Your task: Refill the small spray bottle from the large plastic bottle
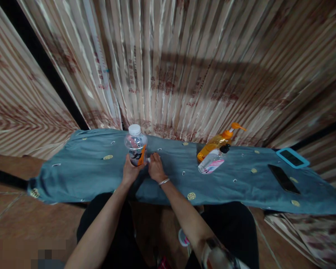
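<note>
Standing upright near the desk's (72,175) front edge, the clear bottle (136,145) is clasped low by the left hand (131,170); the right hand (156,168) rests just beside it, fingers loosely curled, holding nothing; the bottle's long axis is vertical.

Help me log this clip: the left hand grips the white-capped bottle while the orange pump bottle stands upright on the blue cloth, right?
Not quite: the head view shows the orange pump bottle lying on its side on the blue cloth. The left hand does grip the white-capped bottle.
</note>
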{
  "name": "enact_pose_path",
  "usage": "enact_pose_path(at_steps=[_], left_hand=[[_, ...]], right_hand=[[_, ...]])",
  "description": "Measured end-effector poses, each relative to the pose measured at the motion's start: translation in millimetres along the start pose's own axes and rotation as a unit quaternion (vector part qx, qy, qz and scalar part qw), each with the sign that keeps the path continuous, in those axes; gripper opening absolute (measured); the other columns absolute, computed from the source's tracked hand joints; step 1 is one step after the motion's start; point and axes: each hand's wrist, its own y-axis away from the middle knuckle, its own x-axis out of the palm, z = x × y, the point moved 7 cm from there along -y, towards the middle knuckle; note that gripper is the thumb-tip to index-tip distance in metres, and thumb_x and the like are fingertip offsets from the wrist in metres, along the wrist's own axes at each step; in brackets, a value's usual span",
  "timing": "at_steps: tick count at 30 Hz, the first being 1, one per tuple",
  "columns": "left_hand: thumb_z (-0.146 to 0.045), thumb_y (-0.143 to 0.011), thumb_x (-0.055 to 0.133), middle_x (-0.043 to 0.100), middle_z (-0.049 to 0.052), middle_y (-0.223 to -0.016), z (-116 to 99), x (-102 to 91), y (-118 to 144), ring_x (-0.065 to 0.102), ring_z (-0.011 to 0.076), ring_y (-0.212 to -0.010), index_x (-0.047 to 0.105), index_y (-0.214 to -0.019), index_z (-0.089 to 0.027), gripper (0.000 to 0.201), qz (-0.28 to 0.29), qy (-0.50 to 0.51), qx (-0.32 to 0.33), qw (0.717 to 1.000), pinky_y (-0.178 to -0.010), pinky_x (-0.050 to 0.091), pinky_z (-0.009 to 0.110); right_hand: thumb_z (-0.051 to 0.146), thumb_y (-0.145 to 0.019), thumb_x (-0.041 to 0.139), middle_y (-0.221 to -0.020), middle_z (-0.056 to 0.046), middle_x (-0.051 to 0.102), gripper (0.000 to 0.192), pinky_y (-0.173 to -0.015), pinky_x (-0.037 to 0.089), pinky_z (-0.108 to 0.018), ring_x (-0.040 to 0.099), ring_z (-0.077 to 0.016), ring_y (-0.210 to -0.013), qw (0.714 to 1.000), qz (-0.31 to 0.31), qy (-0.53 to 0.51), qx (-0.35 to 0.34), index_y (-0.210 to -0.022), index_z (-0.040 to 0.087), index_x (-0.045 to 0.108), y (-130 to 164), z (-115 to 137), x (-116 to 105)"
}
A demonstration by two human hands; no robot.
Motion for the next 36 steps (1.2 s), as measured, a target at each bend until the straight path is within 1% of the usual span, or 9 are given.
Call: enact_pose_path(at_steps=[4,8,14,18,23,26,29,33,36], left_hand=[[-0.027,-0.059,0.087,0.072,0.007,-0.107,3,-4.3,-2,0.071,0.0292,-0.103,0.051,-0.115,-0.021,0.067,0.000,0.000,-0.005,1.000,-0.086,0.056,0.037],[-0.027,-0.060,0.087,0.072,0.010,-0.112,6,-3.7,2,0.070,0.0323,-0.107,0.052,-0.118,-0.019,0.068,0.013,0.013,-0.005,1.000,-0.090,0.056,0.041],[-0.029,-0.059,0.088,0.072,0.011,-0.114,8,1.6,6,0.070,0.0334,-0.110,0.052,-0.122,-0.019,0.073,0.018,0.040,0.000,0.999,-0.093,0.056,0.043],[-0.031,-0.061,0.086,0.070,0.013,-0.120,6,2.8,7,0.069,0.0329,-0.112,0.050,-0.125,-0.018,0.074,0.011,0.041,0.010,0.999,-0.096,0.055,0.044],[-0.030,-0.059,0.085,0.070,0.012,-0.117,5,3.8,8,0.069,0.0315,-0.109,0.048,-0.122,-0.019,0.074,0.009,0.060,0.019,0.998,-0.094,0.055,0.043],[-0.032,-0.059,0.086,0.070,0.011,-0.113,8,3.8,8,0.070,0.0314,-0.105,0.049,-0.119,-0.019,0.072,0.003,0.058,0.016,0.998,-0.091,0.056,0.043],[-0.035,-0.058,0.086,0.069,0.011,-0.114,11,4.3,7,0.069,0.0313,-0.106,0.049,-0.118,-0.020,0.072,-0.001,0.059,0.022,0.998,-0.092,0.055,0.044],[-0.037,-0.059,0.085,0.069,0.010,-0.113,13,7.0,6,0.068,0.0308,-0.106,0.049,-0.120,-0.020,0.073,0.004,0.065,0.028,0.997,-0.093,0.055,0.044],[-0.036,-0.059,0.086,0.069,0.010,-0.115,13,8.5,5,0.069,0.0302,-0.107,0.048,-0.123,-0.020,0.076,0.009,0.072,0.025,0.997,-0.094,0.055,0.043]], right_hand=[[0.039,-0.096,0.065,-0.142,-0.011,0.056,0.045,-0.101,0.051,-0.053,0.060,-0.0278,-0.123,0.995,0.038,-0.030,-0.093,-0.136,0.021,0.057,63,17,-8],[0.039,-0.096,0.065,-0.144,-0.011,0.056,0.044,-0.103,0.050,-0.053,0.059,-0.0277,-0.125,0.994,0.047,-0.029,-0.098,-0.135,0.022,0.058,113,-44,-49],[0.040,-0.096,0.065,-0.138,-0.011,0.059,0.043,-0.098,0.053,-0.051,0.062,-0.0265,-0.118,0.999,-0.019,0.030,0.039,-0.133,0.020,0.058,71,-134,-88],[0.040,-0.096,0.065,-0.133,-0.010,0.061,0.041,-0.094,0.055,-0.048,0.064,-0.0244,-0.113,0.997,-0.025,0.031,0.070,-0.131,0.020,0.059,3,-111,-61],[0.040,-0.096,0.065,-0.131,-0.010,0.062,0.040,-0.093,0.056,-0.047,0.065,-0.0240,-0.112,0.999,0.024,-0.016,-0.015,-0.129,0.019,0.060,-31,-28,-17],[0.040,-0.096,0.065,-0.134,-0.010,0.061,0.039,-0.096,0.054,-0.048,0.063,-0.0248,-0.115,0.994,0.055,-0.044,-0.085,-0.130,0.020,0.060,0,5,-13],[0.039,-0.096,0.065,-0.135,-0.010,0.061,0.039,-0.096,0.054,-0.049,0.063,-0.0250,-0.116,0.986,0.079,-0.060,-0.134,-0.130,0.020,0.060,56,6,-29],[0.038,-0.096,0.065,-0.139,-0.011,0.059,0.043,-0.098,0.054,-0.050,0.062,-0.0263,-0.119,0.985,0.090,-0.060,-0.136,-0.134,0.021,0.058,133,-40,-72],[0.039,-0.096,0.065,-0.141,-0.011,0.057,0.043,-0.100,0.053,-0.052,0.061,-0.0270,-0.121,0.996,0.053,-0.033,-0.057,-0.134,0.021,0.058,170,-99,-110]])
